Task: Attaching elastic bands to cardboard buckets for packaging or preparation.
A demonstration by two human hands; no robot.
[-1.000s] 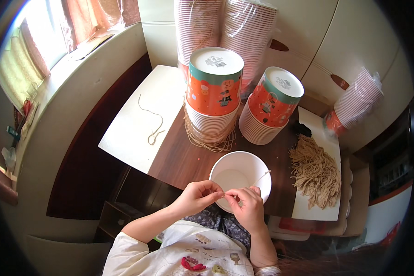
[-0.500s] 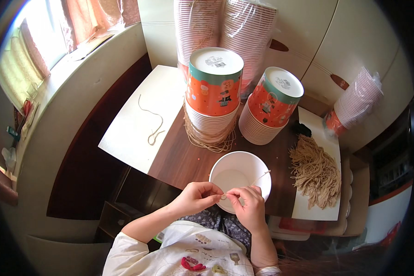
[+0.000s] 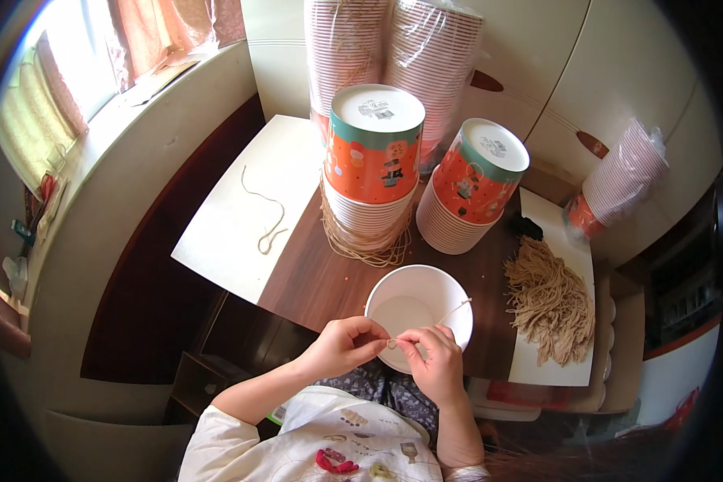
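Observation:
An open white paper bucket [image 3: 414, 283] stands at the table's near edge in front of me. A thin tan cord [image 3: 456, 308] passes by the bucket's right wall, with an end showing at the rim, and runs down toward my right hand. Over the near part of the bucket's mouth, my left hand [image 3: 347, 347] pinches the cord between thumb and forefinger. My right hand [image 3: 435, 355] pinches it close beside, the fingertips nearly touching. A small loop shows between them; its exact form is too small to tell.
Two upturned stacks of orange buckets, one left [image 3: 375, 165] and one right [image 3: 474, 181], stand beyond. Cords [image 3: 377, 251] lie around the left stack's base. A heap of tan cords [image 3: 550, 301] lies at right, one loose cord [image 3: 275, 213] at left. Tall plastic-wrapped stacks [image 3: 434, 60] stand behind.

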